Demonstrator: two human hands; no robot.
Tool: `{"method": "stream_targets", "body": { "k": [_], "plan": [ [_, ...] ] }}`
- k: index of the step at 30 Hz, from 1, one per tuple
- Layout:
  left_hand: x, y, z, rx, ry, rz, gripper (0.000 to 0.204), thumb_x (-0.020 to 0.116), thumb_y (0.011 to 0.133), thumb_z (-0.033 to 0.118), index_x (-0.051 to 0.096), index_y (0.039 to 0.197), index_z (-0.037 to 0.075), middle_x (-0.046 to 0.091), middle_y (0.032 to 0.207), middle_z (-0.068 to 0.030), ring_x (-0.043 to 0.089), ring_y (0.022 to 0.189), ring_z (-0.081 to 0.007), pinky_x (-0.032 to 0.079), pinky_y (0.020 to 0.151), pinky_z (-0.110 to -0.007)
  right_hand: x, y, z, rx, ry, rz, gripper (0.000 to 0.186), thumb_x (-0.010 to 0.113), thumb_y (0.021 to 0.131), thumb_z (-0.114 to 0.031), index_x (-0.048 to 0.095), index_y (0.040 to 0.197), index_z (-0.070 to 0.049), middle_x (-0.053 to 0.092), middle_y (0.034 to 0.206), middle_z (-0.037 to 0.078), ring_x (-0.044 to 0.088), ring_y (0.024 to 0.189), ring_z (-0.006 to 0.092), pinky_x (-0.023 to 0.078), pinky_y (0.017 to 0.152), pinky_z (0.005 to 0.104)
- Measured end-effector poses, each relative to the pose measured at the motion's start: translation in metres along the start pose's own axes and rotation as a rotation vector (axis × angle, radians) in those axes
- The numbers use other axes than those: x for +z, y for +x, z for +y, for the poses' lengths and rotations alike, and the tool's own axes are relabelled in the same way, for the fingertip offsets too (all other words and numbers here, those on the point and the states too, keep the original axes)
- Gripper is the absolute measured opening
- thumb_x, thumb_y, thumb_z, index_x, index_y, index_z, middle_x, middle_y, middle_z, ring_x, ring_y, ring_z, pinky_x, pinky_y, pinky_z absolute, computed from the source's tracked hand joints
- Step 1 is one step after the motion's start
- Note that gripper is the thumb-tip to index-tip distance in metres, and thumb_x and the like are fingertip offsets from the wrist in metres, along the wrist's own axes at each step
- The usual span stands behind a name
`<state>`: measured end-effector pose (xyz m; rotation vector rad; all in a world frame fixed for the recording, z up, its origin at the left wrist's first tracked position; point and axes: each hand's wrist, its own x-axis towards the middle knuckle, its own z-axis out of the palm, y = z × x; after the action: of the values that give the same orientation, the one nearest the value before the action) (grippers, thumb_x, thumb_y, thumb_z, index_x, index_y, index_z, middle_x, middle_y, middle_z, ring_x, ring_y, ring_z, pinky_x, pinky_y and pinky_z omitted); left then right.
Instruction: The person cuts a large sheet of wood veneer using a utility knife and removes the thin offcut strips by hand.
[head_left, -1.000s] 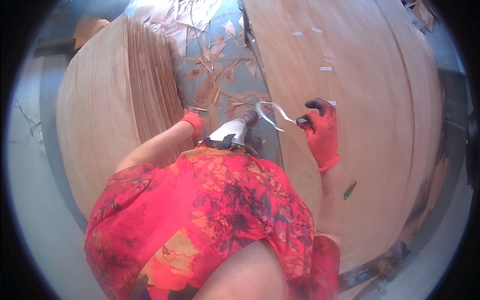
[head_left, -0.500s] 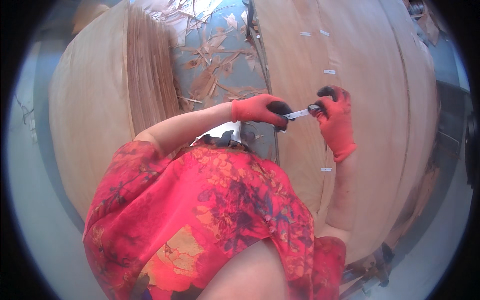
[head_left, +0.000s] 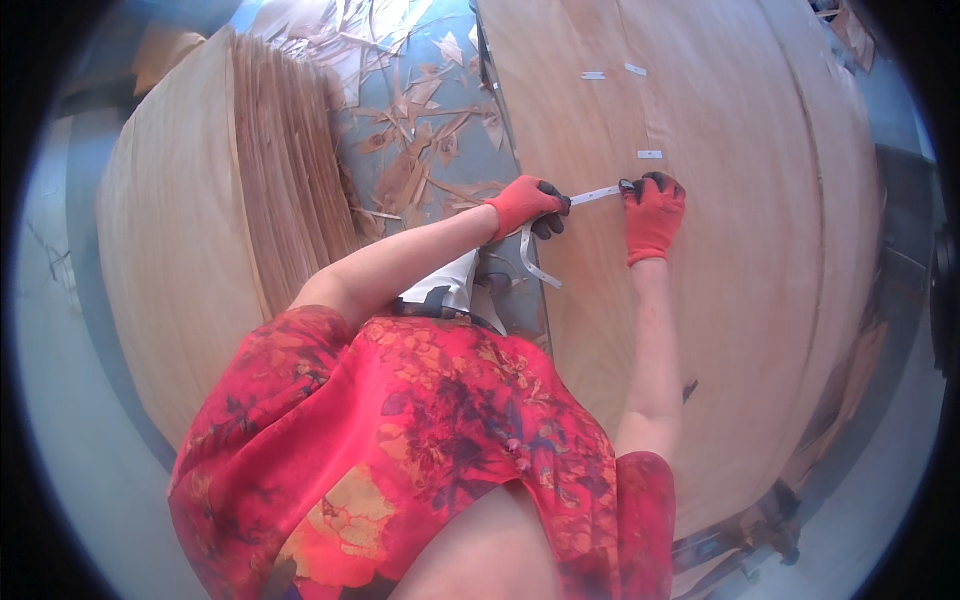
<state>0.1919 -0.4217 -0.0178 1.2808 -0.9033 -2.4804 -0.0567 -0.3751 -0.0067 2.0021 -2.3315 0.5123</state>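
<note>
A narrow white paper tape [head_left: 595, 195] with small dark marks is stretched between my two hands. Both wear red gloves with black fingertips. My left hand [head_left: 528, 208] is closed on the tape near the edge of the wood sheets, and a loose tail curls down below its fingers. At the other end, my right hand [head_left: 655, 215] pinches the strip with bent fingers, low over the pale wood veneer sheet [head_left: 720, 260]. Whether its fingertips touch the wood is hard to tell. A short piece of the same tape lies stuck on the sheet just beyond my right hand.
Farther up the sheet are two more short tape pieces, with a long seam to the right. On my left stands a tall stack of veneer sheets [head_left: 290, 170]. Torn veneer scraps [head_left: 405, 180] litter the floor between the stacks.
Both hands have shifted slightly away from me, still holding the tape. My right hand has turned palm-down over the sheet. A longer tape tail now hangs below my left hand.
</note>
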Motion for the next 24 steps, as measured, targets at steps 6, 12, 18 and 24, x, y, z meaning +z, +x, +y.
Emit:
{"method": "stream_targets", "body": {
  "k": [6, 12, 18, 24],
  "plan": [
    [-0.005, 0.014, -0.007, -0.029, 0.01, 0.023, 0.024, 0.073, 0.092, 0.015, 0.072, 0.102, -0.007, 0.074, 0.08, -0.0173, 0.071, 0.061, -0.023, 0.057, 0.053, -0.032, -0.013, -0.006, -0.009, 0.071, 0.042, 0.194, 0.045, 0.08, 0.084, -0.022, 0.062, 0.123, -0.008, 0.063, 0.119, 0.011, 0.055, 0.117, 0.0335, 0.045, 0.098, 0.048],
    [-0.003, 0.012, 0.0, -0.046, -0.003, 0.009, 0.026, 0.073, 0.093, 0.018, 0.072, 0.103, -0.006, 0.075, 0.081, -0.0158, 0.073, 0.065, -0.022, 0.058, 0.056, -0.032, 0.004, -0.057, -0.024, -0.133, -0.063, -0.103, 0.057, 0.072, 0.09, -0.032, 0.057, 0.143, -0.016, 0.055, 0.147, 0.01, 0.046, 0.138, 0.0332, 0.039, 0.106, 0.0518],
    [-0.016, 0.009, 0.04, -0.079, 0.454, -0.005, 0.022, 0.071, 0.091, 0.017, 0.075, 0.103, 0.0, 0.075, 0.081, -0.0113, 0.072, 0.065, -0.0195, 0.057, 0.059, -0.032, 0.009, -0.06, -0.024, -0.105, -0.084, -0.171, 0.061, 0.071, 0.089, -0.038, 0.057, 0.144, -0.018, 0.049, 0.155, 0.008, 0.042, 0.143, 0.0316, 0.038, 0.106, 0.0552],
    [-0.125, -0.023, 0.079, -0.054, 0.656, 0.195, 0.013, 0.069, 0.093, 0.017, 0.073, 0.098, 0.005, 0.066, 0.07, -0.004, 0.063, 0.056, -0.0124, 0.047, 0.049, -0.027, 0.017, -0.062, -0.026, -0.022, -0.065, -0.118, 0.058, 0.073, 0.084, -0.036, 0.06, 0.137, -0.018, 0.05, 0.153, 0.008, 0.043, 0.142, 0.0302, 0.042, 0.104, 0.0534]
  ]
}}
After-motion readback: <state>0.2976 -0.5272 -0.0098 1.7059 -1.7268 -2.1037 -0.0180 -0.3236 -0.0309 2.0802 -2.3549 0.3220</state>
